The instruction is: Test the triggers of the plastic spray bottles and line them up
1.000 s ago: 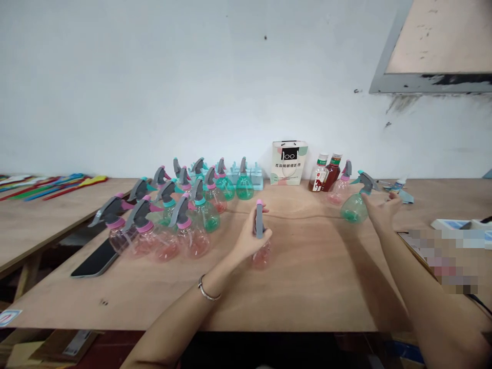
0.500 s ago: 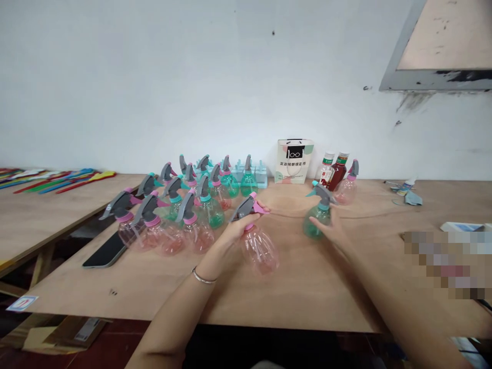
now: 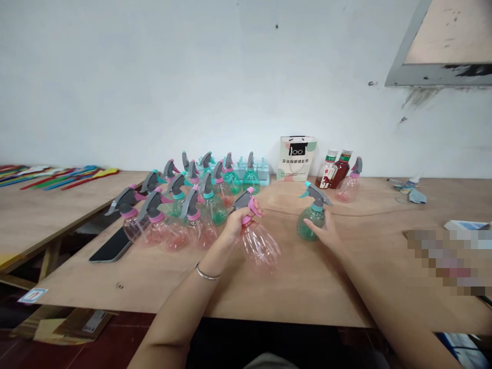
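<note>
My left hand [image 3: 237, 224] is wrapped round the neck of a pink spray bottle [image 3: 261, 249], which is tilted with its grey and pink trigger head pointing up and left. To the right, my right hand [image 3: 325, 229] grips the side of a green spray bottle [image 3: 306, 225], thumb in front and fingers partly hidden behind; its grey head has a teal nozzle facing left. Left of my hands stands a group of several pink and green spray bottles, among them a pink one [image 3: 202, 233] and a green one [image 3: 215, 207].
A black phone [image 3: 111, 246] lies at the table's left. Along the wall stand a light-blue rack [image 3: 263, 173], a paper bag [image 3: 295, 161], two drink bottles [image 3: 340, 171] and another pink spray bottle [image 3: 348, 189]. A small white bottle [image 3: 412, 183] sits farther right. Colourful strips [image 3: 73, 177] cover the left table.
My right hand has shifted the green spray bottle slightly left, with its grip closer round it. My left hand still holds the pink spray bottle. The view has moved a little.
</note>
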Demonstrator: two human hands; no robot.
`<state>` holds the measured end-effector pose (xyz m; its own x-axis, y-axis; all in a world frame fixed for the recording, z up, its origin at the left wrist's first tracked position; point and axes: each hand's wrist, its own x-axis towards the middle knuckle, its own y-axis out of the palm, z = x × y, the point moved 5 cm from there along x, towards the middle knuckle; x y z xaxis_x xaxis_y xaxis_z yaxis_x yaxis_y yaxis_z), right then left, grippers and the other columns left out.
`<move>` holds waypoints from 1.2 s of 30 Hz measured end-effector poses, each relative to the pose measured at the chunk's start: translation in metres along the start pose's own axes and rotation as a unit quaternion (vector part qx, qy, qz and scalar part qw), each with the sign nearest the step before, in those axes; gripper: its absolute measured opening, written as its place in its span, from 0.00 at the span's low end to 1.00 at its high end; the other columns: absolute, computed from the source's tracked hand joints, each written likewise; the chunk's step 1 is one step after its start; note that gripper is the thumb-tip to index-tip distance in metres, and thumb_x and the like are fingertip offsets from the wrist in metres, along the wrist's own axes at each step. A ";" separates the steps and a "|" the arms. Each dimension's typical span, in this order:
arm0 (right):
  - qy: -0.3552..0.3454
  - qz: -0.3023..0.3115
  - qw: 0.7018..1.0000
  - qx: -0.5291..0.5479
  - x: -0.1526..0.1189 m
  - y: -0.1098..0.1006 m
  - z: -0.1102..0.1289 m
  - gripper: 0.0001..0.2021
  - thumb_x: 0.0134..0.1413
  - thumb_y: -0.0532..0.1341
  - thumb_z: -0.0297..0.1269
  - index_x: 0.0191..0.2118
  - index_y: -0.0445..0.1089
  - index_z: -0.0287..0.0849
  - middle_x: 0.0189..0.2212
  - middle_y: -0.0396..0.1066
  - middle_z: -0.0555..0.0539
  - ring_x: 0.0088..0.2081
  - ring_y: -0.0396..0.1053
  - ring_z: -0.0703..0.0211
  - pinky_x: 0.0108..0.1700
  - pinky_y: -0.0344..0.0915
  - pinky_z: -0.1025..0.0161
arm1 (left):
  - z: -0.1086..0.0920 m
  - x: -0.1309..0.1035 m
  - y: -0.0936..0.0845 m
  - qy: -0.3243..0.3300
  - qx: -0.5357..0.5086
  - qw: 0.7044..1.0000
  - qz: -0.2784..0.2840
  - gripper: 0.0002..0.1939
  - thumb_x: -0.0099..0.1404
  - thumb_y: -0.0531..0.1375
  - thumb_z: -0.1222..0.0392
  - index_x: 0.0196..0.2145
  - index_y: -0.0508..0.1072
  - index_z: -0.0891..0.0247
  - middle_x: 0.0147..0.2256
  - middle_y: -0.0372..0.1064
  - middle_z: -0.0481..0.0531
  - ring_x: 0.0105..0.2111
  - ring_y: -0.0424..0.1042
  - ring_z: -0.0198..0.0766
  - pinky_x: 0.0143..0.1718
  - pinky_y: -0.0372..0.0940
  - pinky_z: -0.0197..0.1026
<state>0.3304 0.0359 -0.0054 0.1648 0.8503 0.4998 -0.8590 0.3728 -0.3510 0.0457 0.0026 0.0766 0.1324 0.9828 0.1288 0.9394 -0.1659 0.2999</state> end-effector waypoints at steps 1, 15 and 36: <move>-0.001 -0.002 1.000 0.001 0.000 0.000 0.000 0.38 0.43 0.67 0.63 0.54 0.63 0.44 0.56 0.68 0.36 0.59 0.66 0.38 0.61 0.61 0.39 | 0.001 0.000 0.000 -0.015 -0.009 1.000 0.004 0.06 0.39 0.60 0.62 0.20 0.67 0.63 0.23 0.66 0.48 0.21 0.59 0.29 0.20 0.51 0.33; -0.003 -0.009 1.000 0.016 -0.001 0.001 -0.004 0.38 0.43 0.68 0.62 0.55 0.62 0.45 0.56 0.68 0.36 0.59 0.66 0.37 0.60 0.63 0.37 | -0.002 -0.004 0.002 -0.001 -0.001 1.000 0.012 0.10 0.40 0.60 0.60 0.24 0.67 0.61 0.24 0.65 0.49 0.29 0.68 0.37 0.20 0.50 0.33; 0.005 -0.014 1.000 0.022 -0.004 0.002 -0.004 0.40 0.42 0.68 0.62 0.58 0.61 0.46 0.57 0.68 0.37 0.60 0.66 0.39 0.62 0.61 0.37 | 0.010 0.005 -0.015 0.052 0.052 0.994 -0.075 0.06 0.44 0.59 0.57 0.22 0.69 0.62 0.29 0.70 0.52 0.30 0.68 0.37 0.24 0.57 0.35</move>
<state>0.3303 0.0351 -0.0114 0.1942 0.8438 0.5002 -0.8742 0.3802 -0.3020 0.0353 0.0107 0.0635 -0.0411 0.9811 0.1891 0.9743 -0.0026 0.2254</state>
